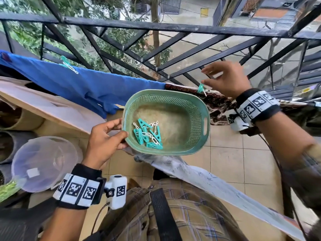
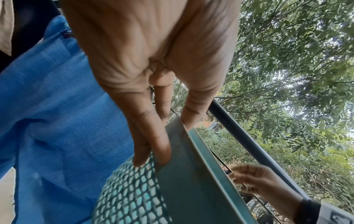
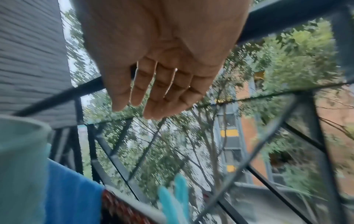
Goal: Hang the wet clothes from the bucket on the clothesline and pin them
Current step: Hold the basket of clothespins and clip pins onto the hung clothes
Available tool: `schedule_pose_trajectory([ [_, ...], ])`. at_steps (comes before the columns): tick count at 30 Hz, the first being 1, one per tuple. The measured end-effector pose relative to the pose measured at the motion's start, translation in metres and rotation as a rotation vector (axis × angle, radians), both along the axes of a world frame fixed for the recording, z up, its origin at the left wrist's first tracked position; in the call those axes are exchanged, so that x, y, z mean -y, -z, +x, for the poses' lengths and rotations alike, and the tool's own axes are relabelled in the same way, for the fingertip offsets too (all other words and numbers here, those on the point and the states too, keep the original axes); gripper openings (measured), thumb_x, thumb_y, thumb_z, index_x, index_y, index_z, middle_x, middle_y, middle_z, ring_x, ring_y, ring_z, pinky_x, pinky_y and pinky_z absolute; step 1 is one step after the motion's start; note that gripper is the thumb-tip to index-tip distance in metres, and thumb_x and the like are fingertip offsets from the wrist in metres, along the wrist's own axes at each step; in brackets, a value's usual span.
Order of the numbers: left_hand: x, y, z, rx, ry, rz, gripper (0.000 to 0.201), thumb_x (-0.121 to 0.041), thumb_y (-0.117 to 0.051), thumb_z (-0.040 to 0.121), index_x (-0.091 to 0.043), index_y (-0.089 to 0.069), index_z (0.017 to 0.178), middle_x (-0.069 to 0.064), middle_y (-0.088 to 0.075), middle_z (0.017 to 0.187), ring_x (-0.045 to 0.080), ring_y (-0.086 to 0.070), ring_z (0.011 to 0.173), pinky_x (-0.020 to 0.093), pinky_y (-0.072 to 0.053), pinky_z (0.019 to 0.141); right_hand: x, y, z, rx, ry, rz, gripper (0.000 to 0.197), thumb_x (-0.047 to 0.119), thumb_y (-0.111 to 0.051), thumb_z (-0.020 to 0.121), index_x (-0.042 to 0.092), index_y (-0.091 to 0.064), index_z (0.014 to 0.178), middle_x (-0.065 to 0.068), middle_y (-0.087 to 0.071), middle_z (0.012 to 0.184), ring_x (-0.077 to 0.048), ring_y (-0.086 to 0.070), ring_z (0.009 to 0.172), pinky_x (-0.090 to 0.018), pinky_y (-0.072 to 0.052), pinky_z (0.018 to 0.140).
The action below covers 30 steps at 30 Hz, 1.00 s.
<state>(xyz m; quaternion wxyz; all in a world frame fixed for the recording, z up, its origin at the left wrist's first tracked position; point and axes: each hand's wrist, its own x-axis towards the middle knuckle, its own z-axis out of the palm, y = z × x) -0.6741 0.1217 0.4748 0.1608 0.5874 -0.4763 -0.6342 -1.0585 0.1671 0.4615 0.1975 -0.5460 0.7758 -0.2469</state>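
In the head view, you are holding the green basket (image 1: 199, 108) by its rim with your left hand (image 1: 106, 141), the thumb over the edge and the fingers under it. Teal and white clothespins (image 1: 147, 134) are lying in a small heap in the basket. Behind the basket, the blue garment (image 1: 78, 86) is hanging on the clothesline with a teal pin (image 1: 68, 64) on it. To the right of the basket, the dark patterned cloth (image 1: 217, 103) is hanging too, and another teal clothespin (image 1: 201, 88) is sitting on its top edge. Your right hand (image 1: 227, 79) is hovering just beside that pin with the fingers spread and holding nothing. The black railing (image 1: 173, 28) is standing behind the basket.

In the left wrist view, your left hand (image 2: 153, 75) is gripping the basket (image 2: 191, 181) at the rim; the blue garment (image 2: 57, 121) is hanging beside the basket.

In the right wrist view, which is blurred, your right hand (image 3: 159, 60) is showing straight, relaxed fingers, empty. Below it the teal clothespin (image 3: 174, 200) is standing on the patterned cloth (image 3: 122, 209), next to the blue garment (image 3: 72, 194) and the basket (image 3: 21, 166).
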Motion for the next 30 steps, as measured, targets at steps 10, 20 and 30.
schedule_pose_trajectory([
  [10, -0.021, -0.012, 0.035, -0.116, -0.029, -0.061, 0.04, 0.011, -0.058, 0.09, -0.01, -0.062, 0.124, 0.004, -0.07, 0.112, 0.016, -0.073, 0.081, 0.025, -0.059, 0.06, 0.019, -0.069, 0.171, -0.137, -0.563, 0.079, 0.014, 0.03, -0.065, 0.087, 0.026, -0.073, 0.098, 0.006, -0.074, 0.088, -0.012, -0.067, 0.079, -0.023, -0.045, 0.071],
  [20, -0.066, -0.017, 0.12, -0.196, -0.076, -0.128, 0.036, 0.012, -0.057, 0.089, -0.019, -0.07, 0.102, 0.003, -0.071, 0.104, 0.018, -0.07, 0.084, 0.033, -0.061, 0.066, 0.019, -0.042, 0.315, -0.71, -1.235, 0.395, 0.051, 0.008, -0.058, 0.087, 0.021, -0.053, 0.136, -0.003, -0.054, 0.139, -0.027, -0.051, 0.126, -0.034, -0.039, 0.1],
  [30, -0.132, -0.01, 0.21, -0.179, -0.158, -0.122, 0.037, 0.006, -0.065, 0.084, -0.01, -0.071, 0.116, 0.012, -0.068, 0.11, 0.028, -0.072, 0.096, 0.05, -0.061, 0.073, -0.033, -0.031, 0.406, -0.886, -1.388, 0.301, 0.044, 0.025, -0.067, 0.082, 0.03, -0.061, 0.126, 0.004, -0.053, 0.135, -0.026, -0.059, 0.115, -0.039, -0.057, 0.076],
])
